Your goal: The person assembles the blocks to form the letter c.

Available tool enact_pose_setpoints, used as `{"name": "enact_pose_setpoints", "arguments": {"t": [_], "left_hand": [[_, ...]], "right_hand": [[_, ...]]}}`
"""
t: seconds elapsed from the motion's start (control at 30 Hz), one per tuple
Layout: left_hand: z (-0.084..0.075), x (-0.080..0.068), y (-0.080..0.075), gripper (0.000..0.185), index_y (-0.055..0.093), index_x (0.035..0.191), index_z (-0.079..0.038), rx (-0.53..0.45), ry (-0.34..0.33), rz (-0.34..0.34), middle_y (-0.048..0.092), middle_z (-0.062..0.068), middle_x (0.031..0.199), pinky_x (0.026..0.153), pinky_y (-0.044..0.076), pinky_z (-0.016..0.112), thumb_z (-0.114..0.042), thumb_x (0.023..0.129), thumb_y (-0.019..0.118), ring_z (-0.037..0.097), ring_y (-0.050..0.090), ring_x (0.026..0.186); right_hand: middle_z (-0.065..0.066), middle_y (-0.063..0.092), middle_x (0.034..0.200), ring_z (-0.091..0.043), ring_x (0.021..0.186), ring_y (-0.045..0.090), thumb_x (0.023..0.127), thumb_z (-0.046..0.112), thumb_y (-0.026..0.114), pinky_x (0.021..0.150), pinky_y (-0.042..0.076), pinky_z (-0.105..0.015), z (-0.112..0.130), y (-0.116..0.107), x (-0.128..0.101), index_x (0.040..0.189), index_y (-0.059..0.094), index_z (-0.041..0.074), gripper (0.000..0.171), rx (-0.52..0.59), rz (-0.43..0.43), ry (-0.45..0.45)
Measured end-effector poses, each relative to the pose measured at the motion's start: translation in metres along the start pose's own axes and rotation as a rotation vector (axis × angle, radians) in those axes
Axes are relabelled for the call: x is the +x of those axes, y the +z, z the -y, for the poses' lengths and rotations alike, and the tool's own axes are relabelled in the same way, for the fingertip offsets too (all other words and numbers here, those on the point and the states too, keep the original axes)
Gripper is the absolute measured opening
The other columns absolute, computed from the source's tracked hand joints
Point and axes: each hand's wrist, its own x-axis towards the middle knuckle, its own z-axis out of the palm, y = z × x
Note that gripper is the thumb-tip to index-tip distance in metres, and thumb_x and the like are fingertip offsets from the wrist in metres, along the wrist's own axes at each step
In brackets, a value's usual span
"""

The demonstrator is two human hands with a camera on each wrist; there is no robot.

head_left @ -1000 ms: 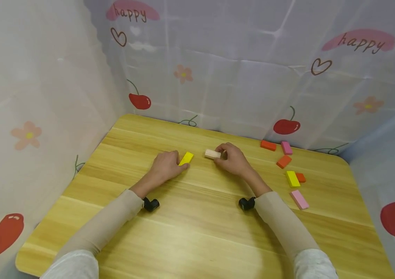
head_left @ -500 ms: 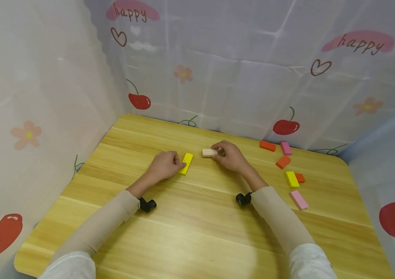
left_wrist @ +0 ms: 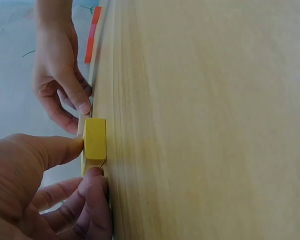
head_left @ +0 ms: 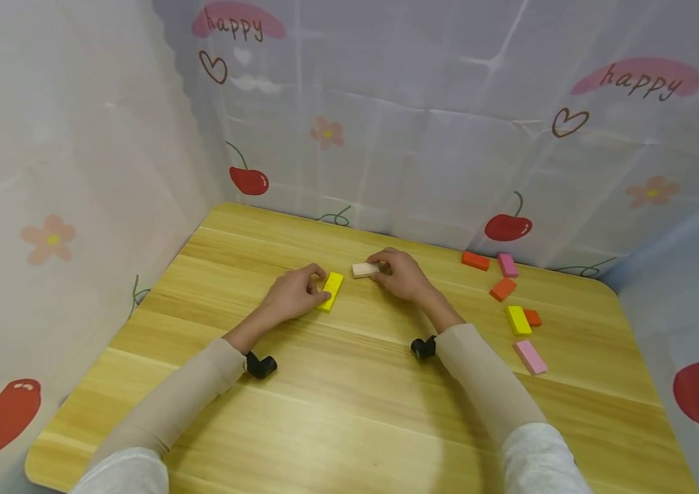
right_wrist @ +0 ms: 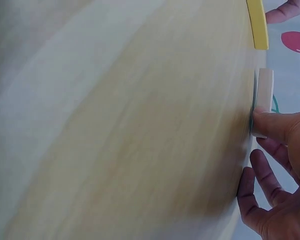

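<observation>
Lying flat near the table's (head_left: 349,412) middle, yellow block (head_left: 330,291) is pinched at its near end by left hand (head_left: 292,293), thumb and fingertips curled on it. Just beside, apart, plain wood block (head_left: 364,269) is gripped by right hand (head_left: 401,276). Risk, as judged: both blocks are held by their ends only, so a nudge could pivot one into the other; spare blocks (head_left: 517,318) lie well apart.
</observation>
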Motion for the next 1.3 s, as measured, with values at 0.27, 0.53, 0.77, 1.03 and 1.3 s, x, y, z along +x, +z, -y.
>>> {"name": "enact_pose_setpoints", "arguments": {"t": [0.27, 0.53, 0.77, 1.03, 1.3], "left_hand": [[0.0, 0.0, 0.002, 0.048, 0.066, 0.146, -0.017, -0.067, 0.025, 0.028, 0.071, 0.002, 0.088, 0.062, 0.044, 0.028, -0.028, 0.101, 0.076, 0.014, 0.057, 0.069], [0.003, 0.0, 0.004, 0.047, 0.067, 0.148, -0.019, -0.075, 0.023, 0.037, 0.072, 0.002, 0.09, 0.062, 0.044, 0.027, -0.028, 0.102, 0.075, 0.014, 0.058, 0.069], [0.002, 0.0, 0.003, 0.047, 0.068, 0.147, -0.019, -0.076, 0.019, 0.038, 0.073, 0.001, 0.09, 0.061, 0.044, 0.027, -0.029, 0.101, 0.075, 0.013, 0.058, 0.068], [0.001, 0.0, 0.002, 0.047, 0.068, 0.146, -0.018, -0.076, 0.024, 0.037, 0.074, 0.001, 0.09, 0.061, 0.044, 0.027, -0.027, 0.101, 0.076, 0.014, 0.058, 0.067], [0.002, 0.0, 0.001, 0.047, 0.069, 0.146, -0.018, -0.083, 0.028, 0.041, 0.074, 0.001, 0.091, 0.06, 0.044, 0.028, -0.028, 0.101, 0.076, 0.014, 0.059, 0.068]], "right_hand": [[-0.014, 0.071, 0.128, -0.031, 0.105, 0.067, 0.103, 0.016, 0.073, 0.096, 0.055, -0.049, 0.008, 0.005, 0.012, 0.135, 0.074, 0.011, 0.032, -0.033, 0.002, -0.018], [-0.015, 0.071, 0.127, -0.032, 0.105, 0.068, 0.103, 0.013, 0.072, 0.096, 0.056, -0.049, 0.016, 0.01, 0.017, 0.133, 0.076, 0.013, 0.031, -0.047, 0.001, -0.003], [-0.016, 0.069, 0.133, -0.033, 0.108, 0.067, 0.105, 0.009, 0.067, 0.098, 0.056, -0.05, 0.023, 0.012, 0.021, 0.136, 0.075, 0.014, 0.033, -0.059, 0.024, 0.02], [-0.017, 0.07, 0.133, -0.032, 0.105, 0.065, 0.105, 0.008, 0.067, 0.095, 0.055, -0.048, 0.025, 0.014, 0.025, 0.138, 0.074, 0.015, 0.035, -0.079, 0.035, 0.011], [-0.016, 0.072, 0.129, -0.031, 0.102, 0.065, 0.104, 0.007, 0.068, 0.093, 0.055, -0.047, 0.026, 0.019, 0.027, 0.136, 0.075, 0.015, 0.034, -0.078, 0.019, -0.013]]}}
